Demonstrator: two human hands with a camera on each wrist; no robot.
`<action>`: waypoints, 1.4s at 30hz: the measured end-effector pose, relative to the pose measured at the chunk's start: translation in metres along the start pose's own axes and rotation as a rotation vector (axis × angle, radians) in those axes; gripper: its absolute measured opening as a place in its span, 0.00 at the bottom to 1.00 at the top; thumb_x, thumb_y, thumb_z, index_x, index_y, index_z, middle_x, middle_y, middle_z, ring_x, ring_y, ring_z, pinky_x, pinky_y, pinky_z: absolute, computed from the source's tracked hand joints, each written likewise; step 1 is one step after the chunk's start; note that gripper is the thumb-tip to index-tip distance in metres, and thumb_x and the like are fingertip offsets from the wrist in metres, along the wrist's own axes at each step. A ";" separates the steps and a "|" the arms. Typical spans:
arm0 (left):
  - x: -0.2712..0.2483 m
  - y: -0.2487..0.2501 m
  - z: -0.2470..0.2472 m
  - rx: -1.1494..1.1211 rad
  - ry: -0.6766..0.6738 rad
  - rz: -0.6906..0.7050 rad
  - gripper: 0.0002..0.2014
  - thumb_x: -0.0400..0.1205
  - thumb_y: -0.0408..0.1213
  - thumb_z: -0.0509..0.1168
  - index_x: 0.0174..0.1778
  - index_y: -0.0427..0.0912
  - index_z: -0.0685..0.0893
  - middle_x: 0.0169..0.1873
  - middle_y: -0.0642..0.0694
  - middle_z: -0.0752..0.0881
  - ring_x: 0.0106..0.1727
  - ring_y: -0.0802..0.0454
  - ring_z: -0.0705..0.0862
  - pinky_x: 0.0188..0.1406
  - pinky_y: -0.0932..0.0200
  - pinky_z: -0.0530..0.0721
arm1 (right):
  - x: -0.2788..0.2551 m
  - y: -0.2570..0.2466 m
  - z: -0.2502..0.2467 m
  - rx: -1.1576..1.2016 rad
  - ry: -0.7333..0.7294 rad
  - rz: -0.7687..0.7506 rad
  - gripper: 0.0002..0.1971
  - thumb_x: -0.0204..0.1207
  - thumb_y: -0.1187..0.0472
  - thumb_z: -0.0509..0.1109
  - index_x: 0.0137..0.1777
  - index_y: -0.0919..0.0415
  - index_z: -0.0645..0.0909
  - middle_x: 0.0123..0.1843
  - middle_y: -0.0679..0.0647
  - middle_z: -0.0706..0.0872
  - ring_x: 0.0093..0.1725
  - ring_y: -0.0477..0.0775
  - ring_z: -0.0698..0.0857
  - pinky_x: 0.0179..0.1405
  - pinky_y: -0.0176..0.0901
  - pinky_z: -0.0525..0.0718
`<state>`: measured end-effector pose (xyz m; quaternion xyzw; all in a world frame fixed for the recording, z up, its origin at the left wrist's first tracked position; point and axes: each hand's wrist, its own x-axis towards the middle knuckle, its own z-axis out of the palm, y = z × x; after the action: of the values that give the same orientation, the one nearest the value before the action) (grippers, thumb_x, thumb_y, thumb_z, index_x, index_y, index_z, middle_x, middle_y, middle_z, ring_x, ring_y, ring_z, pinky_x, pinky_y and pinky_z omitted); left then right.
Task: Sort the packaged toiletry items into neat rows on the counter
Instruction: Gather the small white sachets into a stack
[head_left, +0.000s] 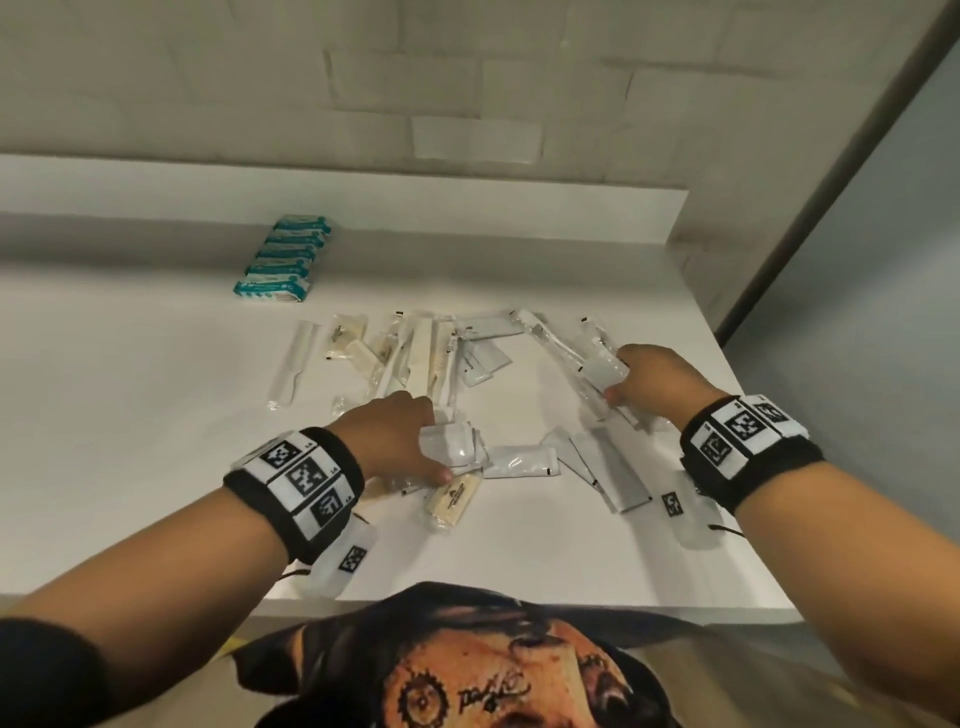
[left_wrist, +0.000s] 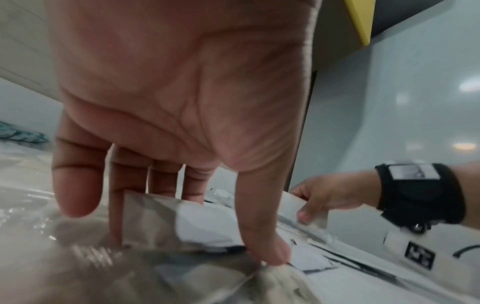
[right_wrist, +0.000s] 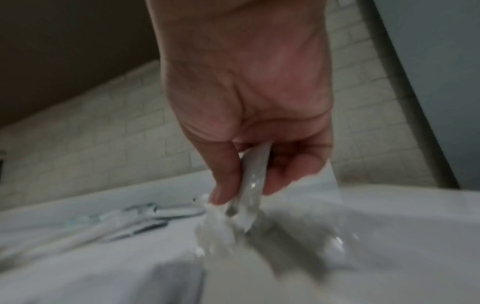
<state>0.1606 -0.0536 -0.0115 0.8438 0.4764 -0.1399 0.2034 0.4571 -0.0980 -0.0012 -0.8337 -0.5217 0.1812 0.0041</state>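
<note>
Head view: on the white counter, the left hand rests on a white sachet near the front of the scattered toiletry packets, the right hand holds another white packet at the right of the pile, and a row of teal packs lies at the back. Left wrist view: the left hand's fingers and thumb pinch the sachet's edges against the counter. Right wrist view, blurred: thumb and fingers of the right hand clamp a thin white packet edge-on.
</note>
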 end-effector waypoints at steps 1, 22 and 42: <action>0.001 0.000 0.001 0.029 0.010 -0.001 0.32 0.67 0.62 0.73 0.63 0.51 0.73 0.56 0.51 0.77 0.53 0.51 0.79 0.46 0.55 0.78 | -0.007 -0.001 -0.003 0.000 -0.041 -0.003 0.22 0.72 0.53 0.76 0.62 0.62 0.77 0.52 0.55 0.83 0.49 0.58 0.83 0.41 0.43 0.78; 0.024 -0.006 -0.019 -0.138 -0.012 0.021 0.28 0.76 0.49 0.72 0.70 0.47 0.73 0.65 0.51 0.80 0.59 0.49 0.79 0.57 0.57 0.78 | -0.020 -0.040 -0.006 -0.237 -0.322 -0.156 0.19 0.72 0.54 0.76 0.60 0.59 0.79 0.53 0.56 0.86 0.46 0.55 0.85 0.42 0.42 0.82; 0.061 -0.037 -0.049 -0.303 0.064 -0.102 0.07 0.76 0.47 0.65 0.39 0.51 0.74 0.38 0.51 0.82 0.42 0.47 0.86 0.34 0.58 0.79 | 0.085 -0.130 -0.002 -0.243 -0.014 -0.373 0.27 0.73 0.63 0.73 0.71 0.59 0.68 0.65 0.58 0.80 0.65 0.62 0.77 0.63 0.53 0.73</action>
<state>0.1613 0.0327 -0.0021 0.7823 0.5406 -0.0496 0.3055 0.3784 0.0357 0.0008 -0.7159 -0.6847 0.1192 -0.0666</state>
